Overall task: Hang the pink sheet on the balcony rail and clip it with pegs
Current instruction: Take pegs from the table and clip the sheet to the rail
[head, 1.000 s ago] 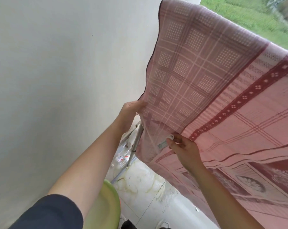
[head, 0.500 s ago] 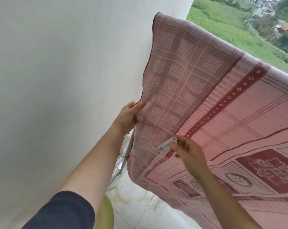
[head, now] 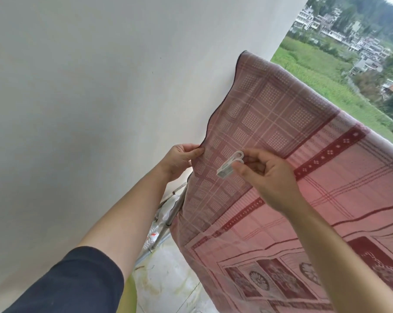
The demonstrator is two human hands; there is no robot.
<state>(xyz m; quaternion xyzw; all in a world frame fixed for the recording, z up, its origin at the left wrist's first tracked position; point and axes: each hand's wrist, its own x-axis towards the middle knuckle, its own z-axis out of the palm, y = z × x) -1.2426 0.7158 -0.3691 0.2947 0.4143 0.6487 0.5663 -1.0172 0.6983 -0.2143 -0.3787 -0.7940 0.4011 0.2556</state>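
The pink sheet point(head: 281, 123), checked and patterned in dark red, hangs draped over the balcony rail, which it hides. My left hand point(head: 179, 161) pinches the sheet's left edge, close to the wall. My right hand point(head: 267, 179) holds a white plastic peg point(head: 230, 164) by one end, in front of the sheet and just right of my left hand. The peg's jaws are not on the cloth.
A plain white wall point(head: 100, 109) fills the left side. A metal rail post point(head: 173, 213) and plastic bottles point(head: 151, 236) stand below by the tiled floor point(head: 168, 279). A green basin edge point(head: 129, 297) shows beside my left arm. Fields and houses lie beyond the rail.
The view has tilted upward. My right hand has raised the peg up and toward the sheet's left edge, near my left hand. My left hand still grips the edge.
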